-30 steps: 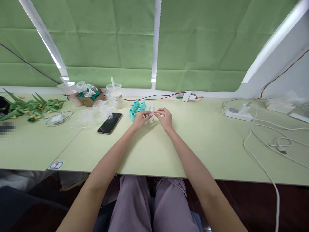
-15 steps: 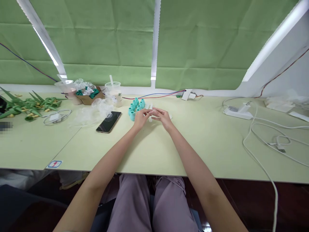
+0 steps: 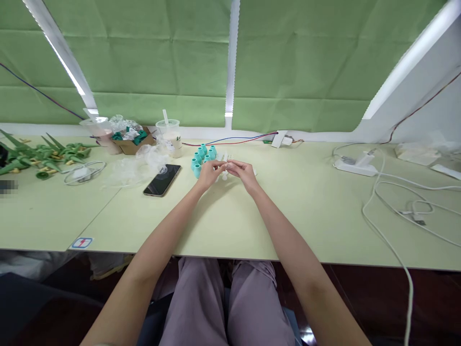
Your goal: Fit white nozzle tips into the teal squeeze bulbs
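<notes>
Over the table's middle, my left hand (image 3: 209,173) and my right hand (image 3: 243,173) meet at the fingertips. Both are closed in a pinch, and whatever sits between the fingers is too small to make out. Several turquoise rounded pieces with open necks (image 3: 197,170) stand in a cluster just left of my left hand, which partly covers them. Small whitish translucent pieces (image 3: 225,177) lie under and behind the fingers, mostly hidden.
A black phone (image 3: 162,180) and crumpled clear plastic (image 3: 133,169) lie to the left. Behind them stand a drink cup (image 3: 169,139) and a filled cardboard box (image 3: 135,145). Green plastic parts (image 3: 46,156) spread far left. A power strip (image 3: 356,168) and white cables (image 3: 387,240) occupy the right.
My fingertips have drawn closer together, and the right hand's fingers are more closed than before. The things on the table have stayed in place.
</notes>
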A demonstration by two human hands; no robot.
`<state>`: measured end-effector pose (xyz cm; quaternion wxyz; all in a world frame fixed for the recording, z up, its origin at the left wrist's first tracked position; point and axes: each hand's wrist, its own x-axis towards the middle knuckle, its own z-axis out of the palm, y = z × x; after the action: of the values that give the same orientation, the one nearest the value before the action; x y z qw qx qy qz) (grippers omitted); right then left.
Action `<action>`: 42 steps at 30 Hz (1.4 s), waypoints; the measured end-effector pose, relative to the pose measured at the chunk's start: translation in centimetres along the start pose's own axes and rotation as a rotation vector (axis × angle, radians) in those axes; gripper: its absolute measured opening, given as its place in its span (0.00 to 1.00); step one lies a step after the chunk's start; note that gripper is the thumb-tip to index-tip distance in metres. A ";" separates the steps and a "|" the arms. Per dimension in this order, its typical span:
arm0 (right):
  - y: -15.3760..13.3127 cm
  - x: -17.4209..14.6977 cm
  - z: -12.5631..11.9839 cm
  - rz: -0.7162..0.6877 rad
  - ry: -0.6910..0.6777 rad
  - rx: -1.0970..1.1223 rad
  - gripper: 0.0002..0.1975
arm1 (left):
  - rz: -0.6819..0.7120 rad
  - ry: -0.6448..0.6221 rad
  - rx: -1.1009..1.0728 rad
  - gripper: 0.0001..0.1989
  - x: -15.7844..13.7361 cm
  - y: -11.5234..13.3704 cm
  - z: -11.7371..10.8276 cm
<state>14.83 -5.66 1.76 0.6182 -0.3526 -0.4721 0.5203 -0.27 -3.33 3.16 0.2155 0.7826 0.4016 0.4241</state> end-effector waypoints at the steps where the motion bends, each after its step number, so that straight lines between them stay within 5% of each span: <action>1: 0.0 0.0 -0.1 0.009 -0.020 0.003 0.21 | -0.007 0.012 0.002 0.19 0.0 0.0 0.0; 12: -0.2 -0.2 -0.1 -0.048 0.015 -0.029 0.22 | 0.031 -0.022 -0.096 0.19 0.0 -0.3 0.4; 30: -0.8 0.2 -0.5 -0.018 -0.053 -0.177 0.25 | 0.061 0.031 0.113 0.17 -0.2 0.2 0.3; 33: -1.6 0.7 -2.2 -0.044 -0.012 -0.335 0.24 | 0.044 0.076 0.102 0.19 0.0 0.0 -0.1; 38: -0.6 0.9 -6.6 -0.188 0.431 -1.028 0.18 | -0.073 0.045 0.023 0.20 0.2 -1.0 -0.4; 42: 1.3 0.9 -8.9 -0.116 0.347 -1.162 0.08 | -0.128 -0.033 -0.040 0.19 0.1 -1.3 -0.5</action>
<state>22.85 -3.99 -2.00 0.4196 -0.6857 -0.5896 0.0781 -1.21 -2.48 2.58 0.2646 0.7576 0.4386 0.4044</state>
